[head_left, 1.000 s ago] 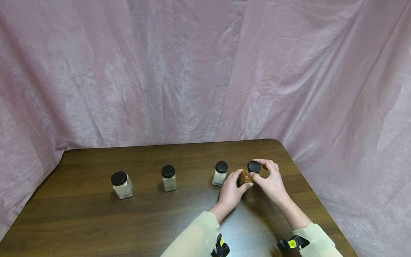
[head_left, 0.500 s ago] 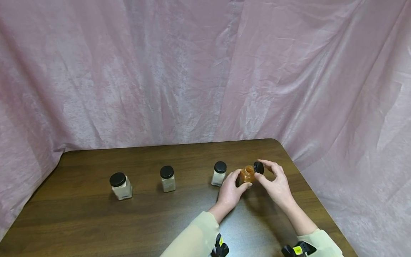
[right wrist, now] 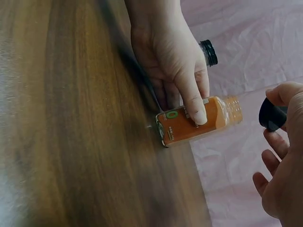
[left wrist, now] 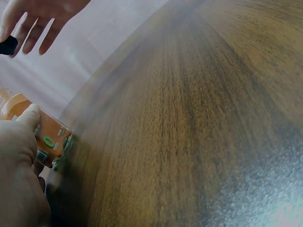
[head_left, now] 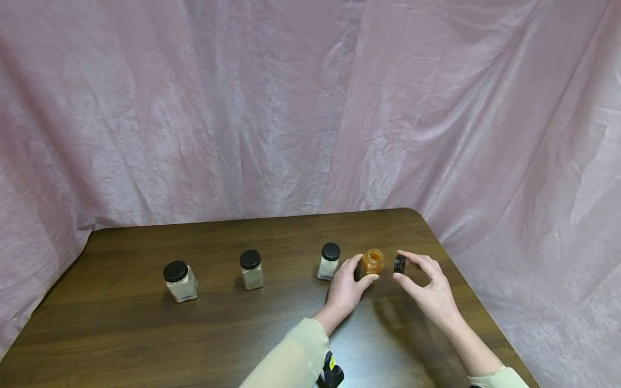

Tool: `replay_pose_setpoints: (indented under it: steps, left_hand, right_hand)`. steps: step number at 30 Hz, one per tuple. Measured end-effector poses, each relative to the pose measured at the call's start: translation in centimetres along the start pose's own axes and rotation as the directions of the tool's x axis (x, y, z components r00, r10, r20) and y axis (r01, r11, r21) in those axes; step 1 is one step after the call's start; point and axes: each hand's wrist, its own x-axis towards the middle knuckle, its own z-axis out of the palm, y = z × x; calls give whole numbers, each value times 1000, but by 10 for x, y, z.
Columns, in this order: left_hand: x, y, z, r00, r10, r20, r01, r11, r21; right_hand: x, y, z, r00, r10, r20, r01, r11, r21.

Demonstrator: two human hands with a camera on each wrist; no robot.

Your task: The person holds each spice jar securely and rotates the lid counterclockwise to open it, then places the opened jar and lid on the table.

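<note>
My left hand [head_left: 346,288] grips a clear square jar [head_left: 373,262] by its sides, thumb across the label in the right wrist view. Orange-brown powder fills much of the jar [right wrist: 191,123], and its threaded mouth is uncovered. Just to the right, my right hand [head_left: 429,288] pinches a black screw lid [head_left: 399,264] between thumb and fingers, held on edge and apart from the jar. The same lid [right wrist: 273,115] shows in the right wrist view. Close by the left hand stands a jar of white contents with a black lid [head_left: 330,252].
Two more black-lidded jars of pale contents stand to the left, one jar [head_left: 252,274] near the middle and another jar [head_left: 183,283] farther out. The brown wooden table [head_left: 145,339] ends at a pink curtain [head_left: 271,108] behind.
The black lid has come off the orange-brown jar and moved right with my right hand, tilting onto its edge. My left hand keeps its grip on the jar almost in place.
</note>
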Motion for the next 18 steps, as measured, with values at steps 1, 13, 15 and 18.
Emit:
replay_pose_setpoints:
  steps: [1, 13, 15, 18]
  left_hand:
    - [0, 0, 0, 1000, 0, -1, 0, 1000, 1]
    - [0, 1, -1, 1000, -11, 7, 11, 1000, 8]
    - [0, 2, -1, 1000, -14, 11, 14, 1000, 8]
    - [0, 2, -2, 1000, -18, 15, 18, 1000, -1]
  right_hand:
    - [-2, 0, -1, 1000, 1, 7, -1, 1000, -10]
    - [-21, 6, -3, 984, 91, 151, -91, 996, -8]
    - [-23, 9, -3, 982, 93, 165, -88, 996, -33]
    - [-25, 14, 0, 981, 73, 179, -59, 995, -79]
